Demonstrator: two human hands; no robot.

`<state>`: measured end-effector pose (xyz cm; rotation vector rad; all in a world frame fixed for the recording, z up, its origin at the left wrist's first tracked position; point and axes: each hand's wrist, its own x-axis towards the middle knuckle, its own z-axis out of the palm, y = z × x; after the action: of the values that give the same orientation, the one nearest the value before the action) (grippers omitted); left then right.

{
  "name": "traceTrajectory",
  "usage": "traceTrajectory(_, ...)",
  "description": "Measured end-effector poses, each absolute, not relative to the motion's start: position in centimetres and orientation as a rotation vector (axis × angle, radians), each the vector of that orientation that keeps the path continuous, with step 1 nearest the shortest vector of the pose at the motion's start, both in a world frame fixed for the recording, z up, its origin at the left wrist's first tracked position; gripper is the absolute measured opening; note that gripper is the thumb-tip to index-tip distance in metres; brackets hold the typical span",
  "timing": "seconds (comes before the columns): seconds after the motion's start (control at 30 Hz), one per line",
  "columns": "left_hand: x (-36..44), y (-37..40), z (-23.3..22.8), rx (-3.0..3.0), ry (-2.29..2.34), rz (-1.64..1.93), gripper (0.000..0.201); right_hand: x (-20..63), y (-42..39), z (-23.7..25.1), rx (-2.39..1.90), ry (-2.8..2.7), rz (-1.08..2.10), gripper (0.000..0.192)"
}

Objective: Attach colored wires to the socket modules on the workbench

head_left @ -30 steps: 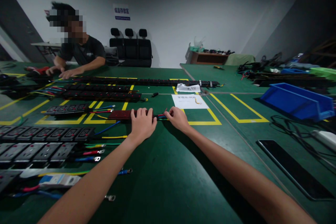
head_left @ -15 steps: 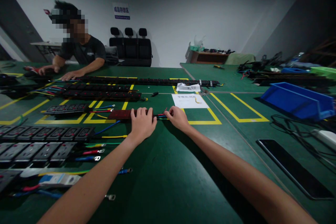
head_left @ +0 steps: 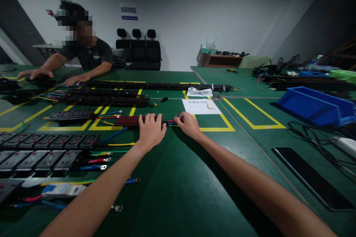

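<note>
My left hand (head_left: 151,129) lies over the right part of a dark red, flat strip (head_left: 126,120), its fingers curled over the far edge and gripping it. Red, blue and green wires (head_left: 169,122) come out of the strip's right end. My right hand (head_left: 187,124) pinches these wires between thumb and fingers, hiding their tips. To the left of the strip, a black socket module (head_left: 71,115) has blue, red and yellow leads pointing toward it.
Rows of black socket strips (head_left: 55,140) with ringed leads fill the near left. Long black strips (head_left: 167,86) lie farther back. Right are a phone (head_left: 311,177), black cables (head_left: 314,137) and a blue bin (head_left: 314,105). A co-worker (head_left: 89,53) sits across the green table.
Both my hands keep their places on the strip and wires. The co-worker's one hand has moved left along the table, away from a red tool.
</note>
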<state>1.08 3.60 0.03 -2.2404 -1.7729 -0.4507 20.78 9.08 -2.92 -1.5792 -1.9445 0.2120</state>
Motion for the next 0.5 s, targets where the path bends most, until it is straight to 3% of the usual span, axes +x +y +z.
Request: traceTrajectory(0.5,0.98,3.77,-0.42,-2.244,-1.771,-0.49,0.05,20.76,9.09,-3.04,-1.569,-1.943,0.212,0.031)
